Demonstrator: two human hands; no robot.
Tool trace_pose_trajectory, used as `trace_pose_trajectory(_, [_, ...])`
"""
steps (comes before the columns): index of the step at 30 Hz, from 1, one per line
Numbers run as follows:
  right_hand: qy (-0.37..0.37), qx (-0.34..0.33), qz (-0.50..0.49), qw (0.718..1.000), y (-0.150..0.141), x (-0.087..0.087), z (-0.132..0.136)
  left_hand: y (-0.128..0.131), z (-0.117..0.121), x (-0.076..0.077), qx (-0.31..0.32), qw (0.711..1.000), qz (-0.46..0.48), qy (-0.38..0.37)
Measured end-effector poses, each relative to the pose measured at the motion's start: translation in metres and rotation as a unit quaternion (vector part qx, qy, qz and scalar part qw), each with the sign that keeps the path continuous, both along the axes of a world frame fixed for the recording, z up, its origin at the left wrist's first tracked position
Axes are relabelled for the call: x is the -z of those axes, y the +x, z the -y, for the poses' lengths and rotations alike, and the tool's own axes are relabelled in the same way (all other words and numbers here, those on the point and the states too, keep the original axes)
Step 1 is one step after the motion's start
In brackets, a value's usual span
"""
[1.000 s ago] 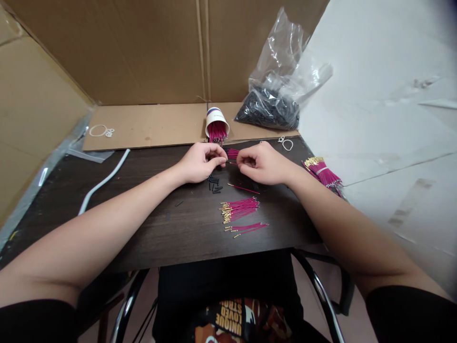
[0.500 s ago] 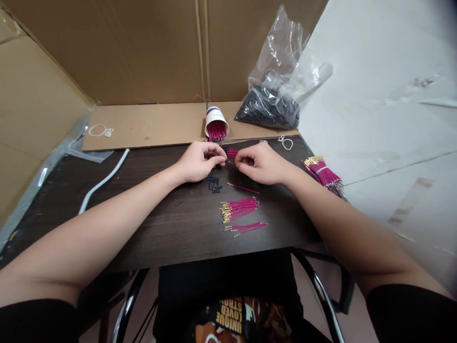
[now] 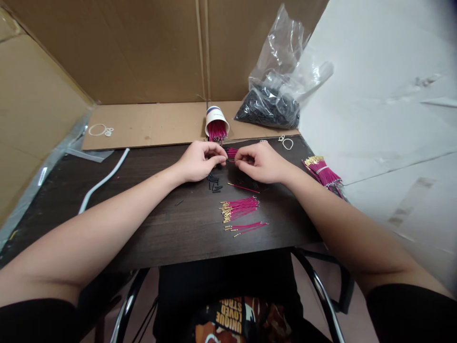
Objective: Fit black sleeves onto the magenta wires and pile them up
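Observation:
My left hand (image 3: 202, 162) is closed in a pinch, thumb against forefinger; the small piece at its fingertips is too tiny to make out. Facing it, my right hand (image 3: 259, 163) pinches a thin magenta wire (image 3: 231, 161) that points toward the left fingertips. Short black tubes (image 3: 214, 183) lie just below my left hand. Behind the fingers is a row of magenta wires with black ends (image 3: 232, 152). One loose wire with a gold tip (image 3: 243, 187) rests beneath my right hand. Nearer me lie a larger pile of gold-tipped wires (image 3: 241, 208) and a smaller group (image 3: 246, 228).
A paper cup (image 3: 215, 114) on its side holds more magenta wires. A clear bag of black tubes (image 3: 269, 109) stands behind, right. A banded wire bundle (image 3: 324, 172) lies at the right edge. Rubber bands (image 3: 286, 143) and a pale tube (image 3: 103, 181) are also there.
Both hands stay almost in place. The wire between their fingertips shows slightly less clearly; the piles on the table are unchanged.

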State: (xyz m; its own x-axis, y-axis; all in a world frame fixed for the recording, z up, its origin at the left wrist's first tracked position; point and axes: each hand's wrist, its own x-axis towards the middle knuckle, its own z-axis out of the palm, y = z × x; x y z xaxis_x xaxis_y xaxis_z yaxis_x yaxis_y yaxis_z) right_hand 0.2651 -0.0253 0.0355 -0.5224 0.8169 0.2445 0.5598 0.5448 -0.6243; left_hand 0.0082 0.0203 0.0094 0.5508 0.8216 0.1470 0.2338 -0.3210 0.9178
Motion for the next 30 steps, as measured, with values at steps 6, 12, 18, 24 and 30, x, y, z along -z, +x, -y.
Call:
trace_pose_trajectory(6, [0.007,-0.002,0.0,1.0,0.002,-0.001,-0.002,0.0,0.003,-0.002,0.005,1.0,0.017,-0.009])
trace_pose_trajectory(12, [0.07,-0.001,0.041,0.997,0.007,0.003,-0.007,0.001,-0.002,-0.002,-0.082,0.995,0.065,0.0])
trace_pose_trajectory(18, [0.154,0.016,0.113,0.981,0.009,0.016,-0.013,0.003,-0.008,0.006,-0.122,0.991,0.044,0.026])
trace_pose_trajectory(24, [0.168,0.072,0.127,0.975,0.01,0.02,-0.016,0.002,-0.008,0.006,-0.122,0.992,0.013,0.031])
trace_pose_trajectory(30, [0.153,0.103,0.142,0.973,0.009,0.028,-0.019,-0.001,-0.001,0.001,-0.052,0.997,-0.022,0.059])
